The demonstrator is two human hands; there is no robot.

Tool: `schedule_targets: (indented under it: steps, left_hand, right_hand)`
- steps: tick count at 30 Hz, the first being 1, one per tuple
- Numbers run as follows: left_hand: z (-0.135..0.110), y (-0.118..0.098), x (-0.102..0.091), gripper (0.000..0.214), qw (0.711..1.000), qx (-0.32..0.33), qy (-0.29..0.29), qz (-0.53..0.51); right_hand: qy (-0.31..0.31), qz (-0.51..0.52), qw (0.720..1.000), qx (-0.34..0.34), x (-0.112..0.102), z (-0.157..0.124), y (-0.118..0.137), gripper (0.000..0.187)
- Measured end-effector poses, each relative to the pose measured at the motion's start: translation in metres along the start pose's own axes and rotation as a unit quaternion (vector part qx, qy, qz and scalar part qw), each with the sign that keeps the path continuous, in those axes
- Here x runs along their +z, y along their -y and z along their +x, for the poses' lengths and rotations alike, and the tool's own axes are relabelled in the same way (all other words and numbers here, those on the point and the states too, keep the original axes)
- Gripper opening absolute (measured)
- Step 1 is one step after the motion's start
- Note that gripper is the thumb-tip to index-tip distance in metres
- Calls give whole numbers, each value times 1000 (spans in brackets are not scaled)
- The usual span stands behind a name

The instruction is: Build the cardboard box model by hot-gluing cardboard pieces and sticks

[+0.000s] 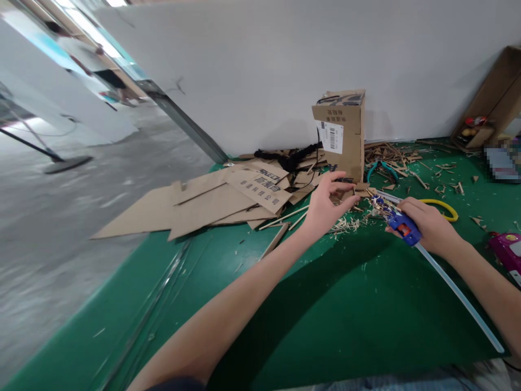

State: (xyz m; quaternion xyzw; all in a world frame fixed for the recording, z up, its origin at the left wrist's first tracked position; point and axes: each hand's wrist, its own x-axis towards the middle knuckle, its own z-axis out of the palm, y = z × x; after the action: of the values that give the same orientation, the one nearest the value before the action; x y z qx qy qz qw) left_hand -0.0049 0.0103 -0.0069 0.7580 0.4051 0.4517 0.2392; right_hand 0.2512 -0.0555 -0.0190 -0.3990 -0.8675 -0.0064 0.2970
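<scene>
Gripping a blue plastic glue gun (402,225) in the right hand (429,224), toward a small brown cardboard piece (362,186) at the left hand (326,203); too small to tell if pinched. Probably midway, with a tall brown cardboard box (348,145) already upright behind, gluing unfinished.

- Glue gun (401,221) is showing blue and red.
- Glue stick (459,297) is showing white.
- Box (352,144) is showing brown with black print.
- Table (366,336) is showing green.
- Pliers (381,164) are showing teal.
</scene>
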Motion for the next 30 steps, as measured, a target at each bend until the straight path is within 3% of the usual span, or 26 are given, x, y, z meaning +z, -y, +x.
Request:
schedule_targets:
  steps: [14, 30]
  left_hand:
    - [-1, -4, 0, 48, 999, -19, 13, -24]
    - [-3, -4, 0, 39, 998, 31, 22, 40]
  right_hand:
    - [-16, -10, 1000, -10, 1, 0, 0, 17]
    - [-15, -27, 999, -20, 4, 0, -2, 25]
